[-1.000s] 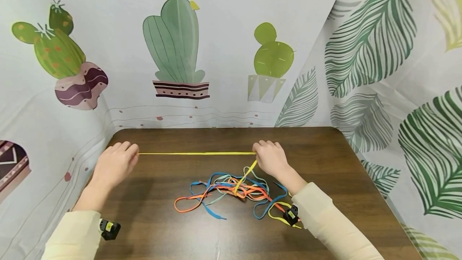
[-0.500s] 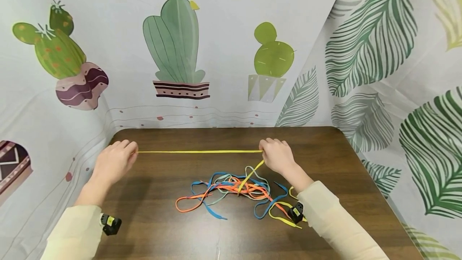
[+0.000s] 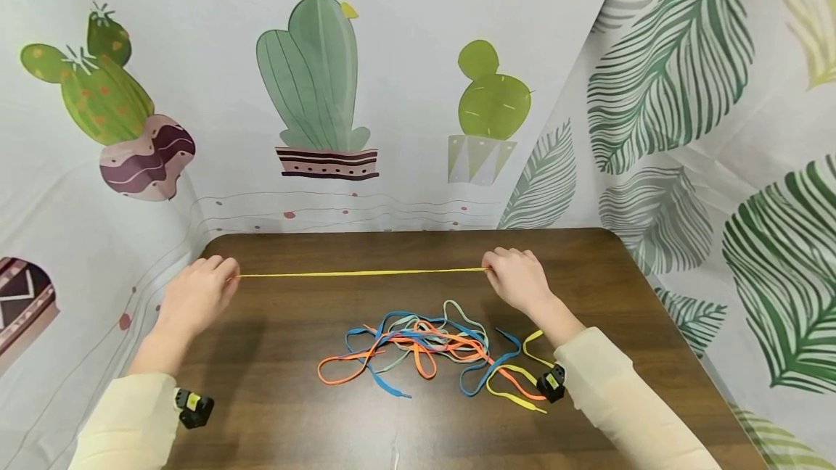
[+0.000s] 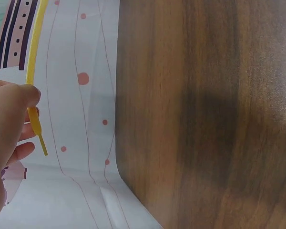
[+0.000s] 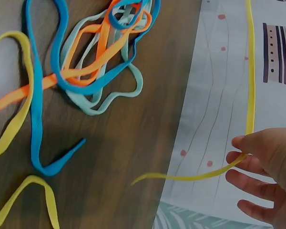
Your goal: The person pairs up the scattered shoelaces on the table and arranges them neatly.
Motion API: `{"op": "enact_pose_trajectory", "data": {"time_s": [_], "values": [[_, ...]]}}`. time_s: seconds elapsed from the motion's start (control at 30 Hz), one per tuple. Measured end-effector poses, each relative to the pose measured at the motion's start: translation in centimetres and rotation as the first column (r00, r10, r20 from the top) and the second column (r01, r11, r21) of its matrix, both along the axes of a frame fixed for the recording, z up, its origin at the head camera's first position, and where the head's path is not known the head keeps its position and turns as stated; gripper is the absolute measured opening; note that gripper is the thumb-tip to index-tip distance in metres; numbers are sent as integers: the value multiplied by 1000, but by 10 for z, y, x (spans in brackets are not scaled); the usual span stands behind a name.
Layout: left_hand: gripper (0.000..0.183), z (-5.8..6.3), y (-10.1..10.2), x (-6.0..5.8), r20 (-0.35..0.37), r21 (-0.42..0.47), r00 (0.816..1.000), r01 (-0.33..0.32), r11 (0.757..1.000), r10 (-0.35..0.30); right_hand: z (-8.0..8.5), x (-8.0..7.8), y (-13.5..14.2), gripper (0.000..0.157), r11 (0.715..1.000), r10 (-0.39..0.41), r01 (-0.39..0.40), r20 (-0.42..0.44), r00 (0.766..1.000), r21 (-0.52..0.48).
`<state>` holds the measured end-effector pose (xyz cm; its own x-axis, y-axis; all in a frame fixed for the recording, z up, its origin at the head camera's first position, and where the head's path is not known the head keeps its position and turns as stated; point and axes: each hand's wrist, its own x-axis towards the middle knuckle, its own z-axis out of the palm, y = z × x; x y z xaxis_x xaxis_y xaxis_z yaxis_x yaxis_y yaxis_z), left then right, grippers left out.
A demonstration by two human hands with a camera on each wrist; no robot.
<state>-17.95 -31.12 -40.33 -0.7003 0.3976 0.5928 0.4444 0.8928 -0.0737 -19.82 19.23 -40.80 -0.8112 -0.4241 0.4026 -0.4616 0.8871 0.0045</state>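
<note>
A yellow shoelace is stretched nearly level between both hands above the far part of the table. My left hand pinches it close to one end; the tip sticks out below the thumb in the left wrist view. My right hand pinches the lace farther along, and a loose yellow tail trails from the fingers in the right wrist view. Nearer the front lies a tangle of orange laces, blue laces and pale green laces, apart from the stretched lace.
More yellow lace lies on the brown wooden table beside the right wrist camera. A blue lace end curves near it. Behind the table hangs a white cloth printed with cacti and leaves.
My right hand has moved right and slightly away, sliding along the yellow lace and drawing its tail off the tangle. An orange loop now lies toward the front. The left hand shifted slightly left.
</note>
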Motion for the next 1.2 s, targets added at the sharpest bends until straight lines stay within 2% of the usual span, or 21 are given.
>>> {"op": "enact_pose_trajectory", "data": {"time_s": [0.33,0.57,0.9,1.07,1.2], "values": [[18,-4,-2,-4,-19,9,1000,1,1000,-1,-2,-4,17,4,1000,-2,2,-5,1000,6],[18,-7,-5,-7,24,5,999,-32,999,32,-5,-9,35,6,1000,4,-4,13,1000,-9],[15,-8,-3,-12,106,8,992,-67,998,65,-15,-17,58,6,998,-49,50,36,998,-31],[15,-9,-1,-15,110,17,992,-70,997,68,-18,-19,66,8,997,-71,72,39,997,-22],[15,-12,1,-19,96,28,994,-63,998,60,-17,-21,72,7,995,-95,96,81,992,-7]]}}
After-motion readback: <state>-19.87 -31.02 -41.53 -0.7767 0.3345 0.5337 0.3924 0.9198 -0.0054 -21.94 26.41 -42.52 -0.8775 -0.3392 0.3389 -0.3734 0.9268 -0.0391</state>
